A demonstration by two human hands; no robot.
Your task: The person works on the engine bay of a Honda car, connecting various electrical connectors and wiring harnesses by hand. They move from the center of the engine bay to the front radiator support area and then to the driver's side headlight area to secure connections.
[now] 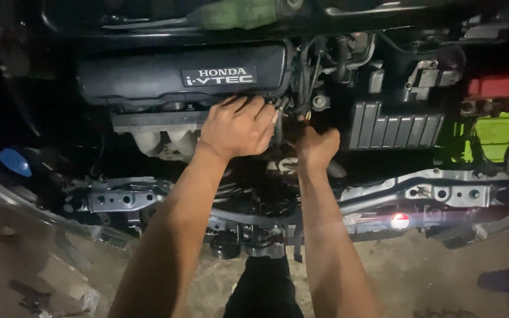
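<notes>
Both forearms stretch from the camera over the front crossmember (443,191) into the engine bay. Left hand (238,126) lies spread, fingers curled, against the black engine cover's (166,73) lower edge, seemingly bracing; right hand (316,146) is clenched around something hidden by the hoses (307,76) beside it

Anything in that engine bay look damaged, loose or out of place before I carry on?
The front looks stripped: the bare metal crossmember is exposed with no bumper or grille over it. A green rag lies along the top edge of the bay. Both the left hand and right hand reach in below the black engine cover. No spill is visible.
</notes>
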